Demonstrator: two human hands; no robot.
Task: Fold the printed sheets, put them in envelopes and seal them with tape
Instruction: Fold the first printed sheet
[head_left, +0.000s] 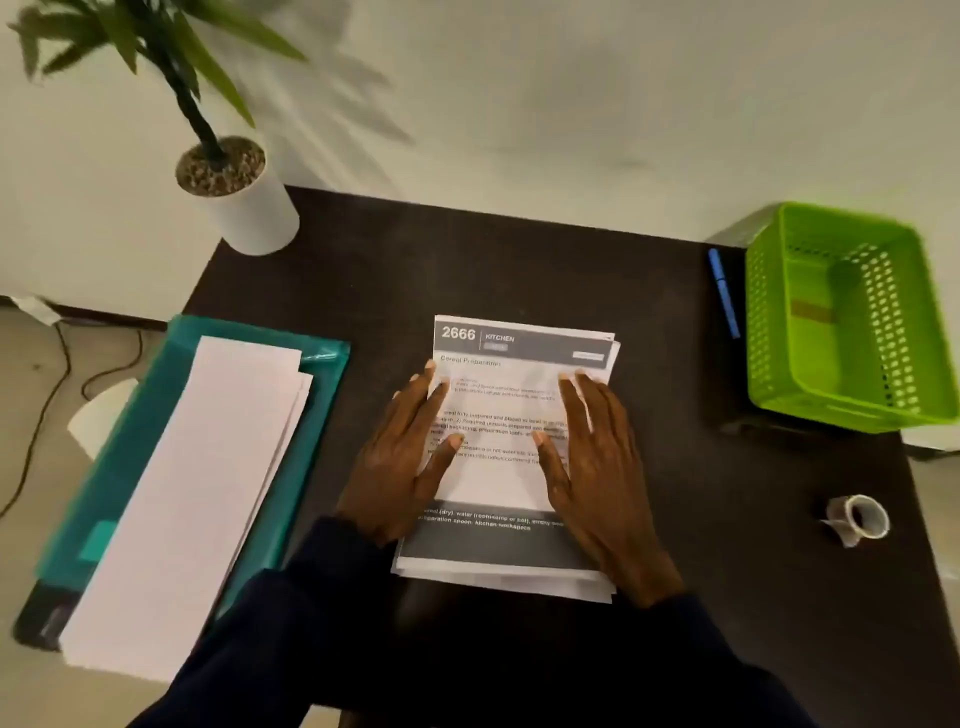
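**Both palms flattening the sheet stack**

Envelopes (192, 483) lying at nine o'clock on a teal folder (140, 415), within reach. Left hand (402, 462) and right hand (597, 462) pressing printed sheets (498, 478) at table (363, 270) centre, fingers spread flat, gripping nothing, likely squaring them for folding. Tape roll (860, 517) waiting at four o'clock

Lime-green perforated basket (852, 317), teal folder (156, 415), blue pen (723, 293), white sheets (514, 467) with grey bands

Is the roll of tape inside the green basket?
No, the tape roll lies on the dark table, in front of the green basket.
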